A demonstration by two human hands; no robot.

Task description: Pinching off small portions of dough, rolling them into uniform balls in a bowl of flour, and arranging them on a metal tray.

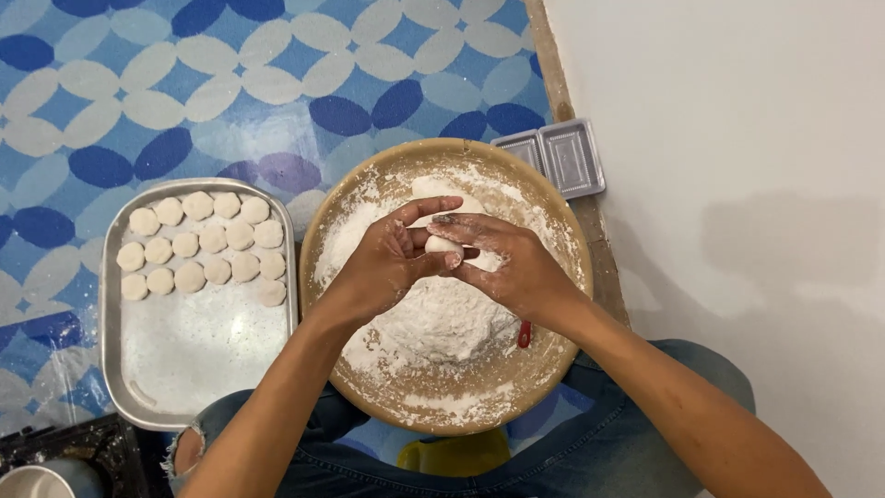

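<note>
My left hand point(387, 258) and my right hand point(507, 263) meet above a round wooden bowl point(516, 175), both dusted with flour. Between their fingers sits a small ball of white dough point(442, 245), held by both hands. Under them, inside the bowl, lies a big mound of white dough point(442, 318) amid loose flour. A red handle point(524, 334) pokes out beside the mound, below my right wrist. To the left stands a metal tray point(198, 369) with several round flattened dough pieces point(203, 242) laid in rows at its far end.
A clear plastic container point(560, 157) lies open beyond the bowl, against a white wall point(737, 184) on the right. The floor is a blue patterned mat point(184, 83). A dark object with a white cup point(46, 480) sits bottom left. My knees in jeans frame a yellow item point(456, 454).
</note>
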